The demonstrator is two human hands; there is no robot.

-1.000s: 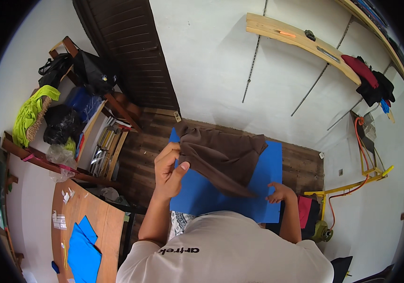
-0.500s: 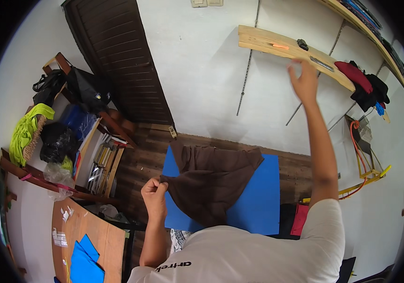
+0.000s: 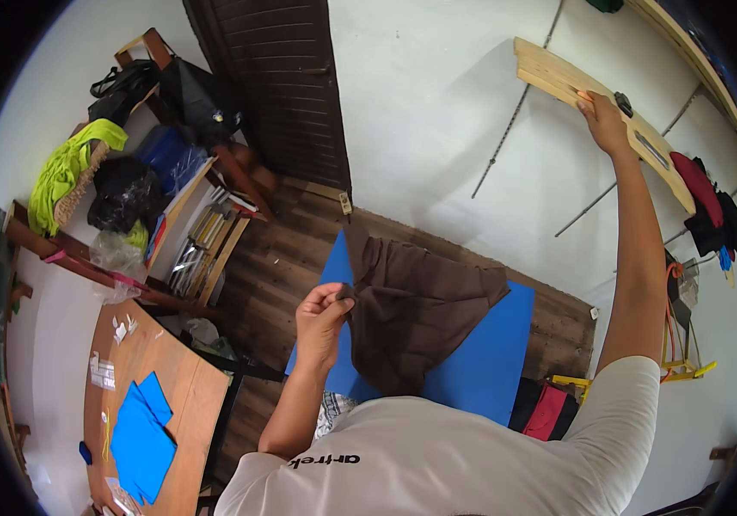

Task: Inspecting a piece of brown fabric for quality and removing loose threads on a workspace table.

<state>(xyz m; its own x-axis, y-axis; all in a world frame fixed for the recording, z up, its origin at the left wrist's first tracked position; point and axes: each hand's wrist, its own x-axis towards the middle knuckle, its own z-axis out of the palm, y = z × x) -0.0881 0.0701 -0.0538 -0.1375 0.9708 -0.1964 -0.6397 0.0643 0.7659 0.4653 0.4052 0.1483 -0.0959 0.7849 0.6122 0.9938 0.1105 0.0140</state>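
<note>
Since the earlier frame, I see the right hand (image 3: 602,120) has settled onto the wooden shelf (image 3: 558,79) on the wall, fingers resting open there. Left hand (image 3: 322,320) pinches the brown cloth (image 3: 416,314), which drapes over the blue sheet (image 3: 489,357).

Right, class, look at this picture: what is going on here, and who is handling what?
A person in a white T-shirt works over a blue sheet on a wooden table. The left hand pinches the edge of a brown cloth lying on that sheet. The right hand is stretched up to a wooden shelf on the white wall, touching its edge beside a small dark object. Whether it grips anything cannot be told.
</note>
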